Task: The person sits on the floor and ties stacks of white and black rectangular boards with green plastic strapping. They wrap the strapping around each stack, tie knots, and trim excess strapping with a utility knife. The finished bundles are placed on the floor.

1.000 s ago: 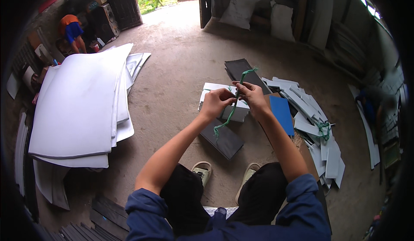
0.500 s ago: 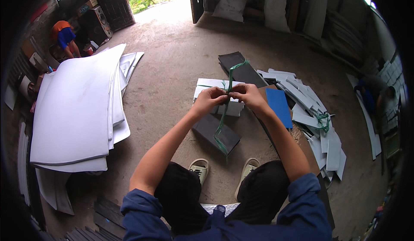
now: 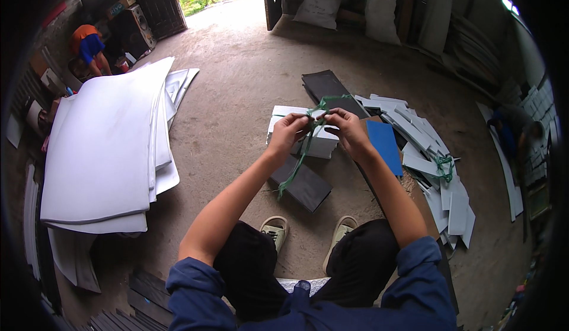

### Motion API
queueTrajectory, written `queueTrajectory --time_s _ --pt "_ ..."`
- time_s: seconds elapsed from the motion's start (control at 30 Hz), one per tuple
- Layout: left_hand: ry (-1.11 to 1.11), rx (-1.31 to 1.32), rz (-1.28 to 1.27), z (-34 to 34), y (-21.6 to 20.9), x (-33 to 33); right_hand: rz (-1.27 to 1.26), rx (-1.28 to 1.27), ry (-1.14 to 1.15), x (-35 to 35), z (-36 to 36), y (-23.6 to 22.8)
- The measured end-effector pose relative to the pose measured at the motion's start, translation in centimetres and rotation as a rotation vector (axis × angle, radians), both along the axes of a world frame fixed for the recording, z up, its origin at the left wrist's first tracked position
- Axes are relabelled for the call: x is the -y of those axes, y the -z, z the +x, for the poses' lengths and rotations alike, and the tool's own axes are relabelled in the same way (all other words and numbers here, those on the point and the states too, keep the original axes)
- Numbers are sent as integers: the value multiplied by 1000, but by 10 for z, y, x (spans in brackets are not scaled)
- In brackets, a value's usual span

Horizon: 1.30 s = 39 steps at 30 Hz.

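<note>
Hands [image 3: 289, 134] pinched nearly closed on green twine [image 3: 304, 149], its middle indistinct, white bundle [image 3: 322, 148] partly hidden behind

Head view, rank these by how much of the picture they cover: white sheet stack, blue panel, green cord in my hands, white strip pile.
Largest to smallest:
1. White sheet stack
2. White strip pile
3. Blue panel
4. Green cord

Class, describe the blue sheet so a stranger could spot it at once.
Start at the loose white strips on the right. By their left edge, right of the person's right hand, lies the blue sheet. Its solid blue sets it apart from the white strips.
</note>
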<state>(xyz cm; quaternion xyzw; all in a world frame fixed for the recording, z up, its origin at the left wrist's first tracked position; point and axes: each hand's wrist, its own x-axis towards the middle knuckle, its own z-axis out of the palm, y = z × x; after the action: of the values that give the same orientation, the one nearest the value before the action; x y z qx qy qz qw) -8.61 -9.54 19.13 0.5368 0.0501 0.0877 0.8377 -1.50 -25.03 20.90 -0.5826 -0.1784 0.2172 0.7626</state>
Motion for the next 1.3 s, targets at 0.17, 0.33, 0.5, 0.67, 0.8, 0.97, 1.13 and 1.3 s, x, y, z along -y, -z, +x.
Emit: queueTrajectory --time_s 0.17,0.33,0.5,0.67,0.8,0.97,1.13,1.3 --pt "190 234 -569 20 28 -50 594 -347 -375 1 19 0" --pt "-206 173 1002 6 10 -78 -713 689 -169 35 43 -2" --pt "-322 -87 656 -15 35 -145 -547 78 -93 90 70 13" --pt "-352 -238 725 -25 54 -166 -626 21 -186 118 93 38" --pt "-383 -124 1502 -26 70 -171 -1066 542 -51 132 117 54" --pt "-557 -155 1569 -41 113 -179 -1403 635 91 112 123 76" --pt "-323 -510 1801 -73 196 -189 -1065 695 -32 80 120 137" --pt "-329 -256 1762 -42 221 -157 -966 653 -248 17 93 126"
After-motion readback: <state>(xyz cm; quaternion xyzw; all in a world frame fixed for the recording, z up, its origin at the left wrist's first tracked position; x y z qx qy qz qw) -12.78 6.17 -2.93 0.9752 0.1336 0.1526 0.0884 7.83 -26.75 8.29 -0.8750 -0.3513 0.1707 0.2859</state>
